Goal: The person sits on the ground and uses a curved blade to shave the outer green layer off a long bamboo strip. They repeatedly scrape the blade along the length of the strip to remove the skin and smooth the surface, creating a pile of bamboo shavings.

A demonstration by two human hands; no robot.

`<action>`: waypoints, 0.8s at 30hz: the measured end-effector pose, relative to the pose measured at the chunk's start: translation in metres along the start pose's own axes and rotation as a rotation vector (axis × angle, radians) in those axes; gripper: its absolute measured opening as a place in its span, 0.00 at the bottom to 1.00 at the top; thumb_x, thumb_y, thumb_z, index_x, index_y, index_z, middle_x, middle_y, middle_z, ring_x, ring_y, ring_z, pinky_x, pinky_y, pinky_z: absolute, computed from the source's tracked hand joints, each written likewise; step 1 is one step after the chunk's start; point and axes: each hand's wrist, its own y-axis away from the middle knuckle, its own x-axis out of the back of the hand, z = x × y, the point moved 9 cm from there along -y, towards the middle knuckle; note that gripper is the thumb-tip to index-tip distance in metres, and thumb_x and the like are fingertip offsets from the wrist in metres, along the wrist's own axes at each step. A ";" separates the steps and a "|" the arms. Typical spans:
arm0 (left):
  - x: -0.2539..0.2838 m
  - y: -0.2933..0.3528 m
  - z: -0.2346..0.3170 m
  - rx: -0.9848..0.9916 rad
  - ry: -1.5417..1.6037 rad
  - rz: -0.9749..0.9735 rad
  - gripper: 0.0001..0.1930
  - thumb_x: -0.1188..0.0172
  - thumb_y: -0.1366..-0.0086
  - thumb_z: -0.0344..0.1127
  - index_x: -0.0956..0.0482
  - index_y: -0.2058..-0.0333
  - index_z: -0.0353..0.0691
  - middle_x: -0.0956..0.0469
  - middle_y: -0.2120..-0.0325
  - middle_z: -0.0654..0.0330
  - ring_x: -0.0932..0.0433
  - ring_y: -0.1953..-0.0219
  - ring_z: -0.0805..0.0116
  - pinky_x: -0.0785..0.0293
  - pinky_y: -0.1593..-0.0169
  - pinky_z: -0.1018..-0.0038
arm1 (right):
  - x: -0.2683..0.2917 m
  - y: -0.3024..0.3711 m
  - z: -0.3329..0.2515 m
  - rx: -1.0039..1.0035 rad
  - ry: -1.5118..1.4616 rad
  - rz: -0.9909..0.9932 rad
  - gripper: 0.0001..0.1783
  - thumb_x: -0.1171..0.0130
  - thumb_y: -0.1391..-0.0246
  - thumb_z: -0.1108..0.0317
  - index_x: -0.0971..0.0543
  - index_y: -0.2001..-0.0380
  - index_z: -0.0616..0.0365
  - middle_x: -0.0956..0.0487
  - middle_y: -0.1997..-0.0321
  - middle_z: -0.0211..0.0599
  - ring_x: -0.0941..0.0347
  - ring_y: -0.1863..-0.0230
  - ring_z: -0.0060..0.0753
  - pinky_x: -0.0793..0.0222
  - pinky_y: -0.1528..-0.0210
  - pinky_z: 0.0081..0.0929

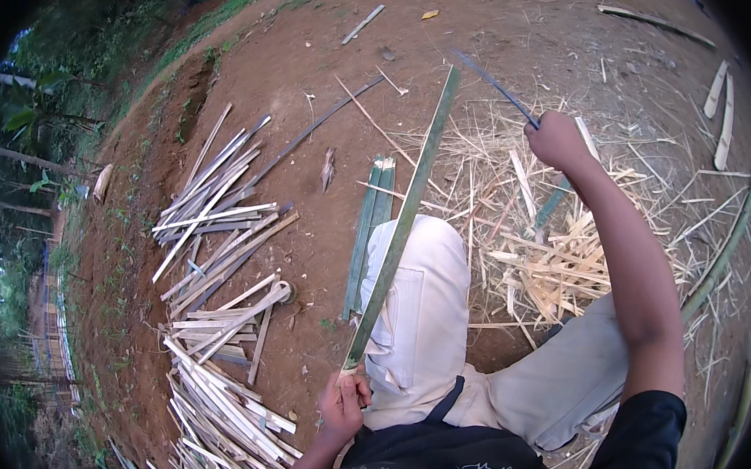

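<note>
The left hand [343, 405], fingers curled, pinches the near end of a green bamboo strip [402, 228]; the right hand [557, 143] is wrapped around the handle of a long knife [497, 87]. The strip slants far and slightly right, crossing the left trouser leg [438, 283]. The right arm reaches far, its blade angled far-left.

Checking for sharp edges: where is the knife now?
In the head view, the knife is upper right of centre, gripped in the right hand, its tip appearing above the top end of the held green strip.
</note>
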 end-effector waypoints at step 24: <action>-0.066 0.021 0.008 0.272 0.259 -0.743 0.23 0.55 0.26 0.46 0.26 0.52 0.28 0.21 0.59 0.55 0.23 0.56 0.69 0.29 0.52 0.74 | -0.039 0.099 -0.100 -0.167 -1.581 -0.507 0.16 0.39 0.40 0.61 0.34 0.76 0.51 0.40 0.82 0.16 0.45 0.85 0.10 0.44 0.83 0.16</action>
